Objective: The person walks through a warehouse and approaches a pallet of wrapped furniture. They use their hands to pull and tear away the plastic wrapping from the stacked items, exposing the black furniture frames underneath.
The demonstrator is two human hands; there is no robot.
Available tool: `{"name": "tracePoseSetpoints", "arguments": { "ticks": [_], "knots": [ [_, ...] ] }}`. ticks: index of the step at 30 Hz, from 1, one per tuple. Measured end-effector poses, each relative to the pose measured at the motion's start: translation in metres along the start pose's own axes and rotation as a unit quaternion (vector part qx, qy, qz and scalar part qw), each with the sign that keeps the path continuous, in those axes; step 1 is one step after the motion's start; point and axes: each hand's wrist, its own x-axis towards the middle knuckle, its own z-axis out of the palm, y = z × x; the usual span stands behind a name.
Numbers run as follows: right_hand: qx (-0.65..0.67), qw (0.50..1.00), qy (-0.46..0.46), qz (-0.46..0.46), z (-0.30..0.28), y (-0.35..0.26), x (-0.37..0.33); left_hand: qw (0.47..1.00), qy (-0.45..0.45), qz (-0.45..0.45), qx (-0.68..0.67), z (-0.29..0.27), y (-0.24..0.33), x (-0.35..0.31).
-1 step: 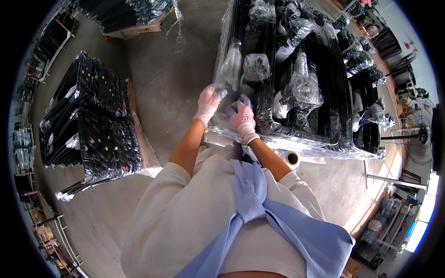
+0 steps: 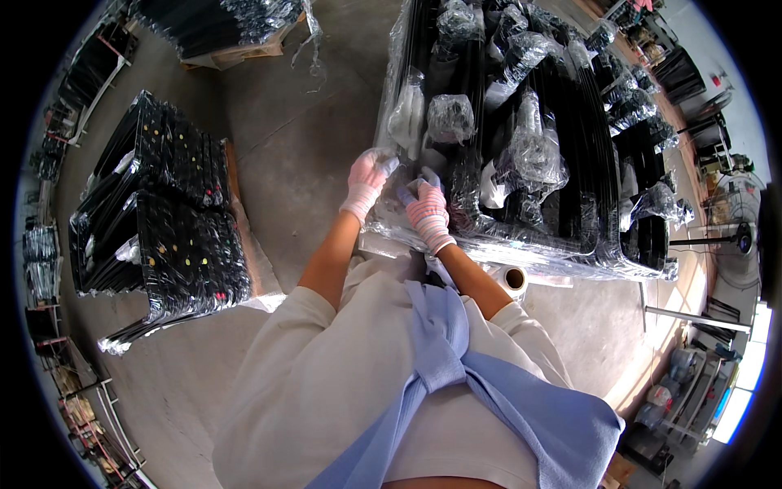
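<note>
My left hand [image 2: 371,175] and right hand [image 2: 426,210], both curled, lay close together, seemingly to control clear film [image 2: 521,251] around black frames [image 2: 575,167]; whether either gripped, I could not tell.

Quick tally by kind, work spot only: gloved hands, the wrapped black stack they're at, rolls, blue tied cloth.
Gloved hands: 2 (left hand, right hand)
Wrapped black stack at the hands: 1
White roll with a hollow core: 1
Blue tied cloth: 1
Total: 5
</note>
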Motion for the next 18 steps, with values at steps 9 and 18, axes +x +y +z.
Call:
{"name": "tracePoseSetpoints", "arguments": {
  "ticks": [9, 18],
  "knots": [
    [0.037, 0.998, 0.021, 0.037, 0.055, 0.053, 0.022, 0.926, 0.234, 0.276, 0.104, 0.005, 0.035, -0.045],
    [0.238, 0.970, 0.046, 0.029, 0.063, 0.049, 0.030, 0.894, -0.068, -0.006, 0.443, 0.024, -0.008, -0.074]
  ]
}}
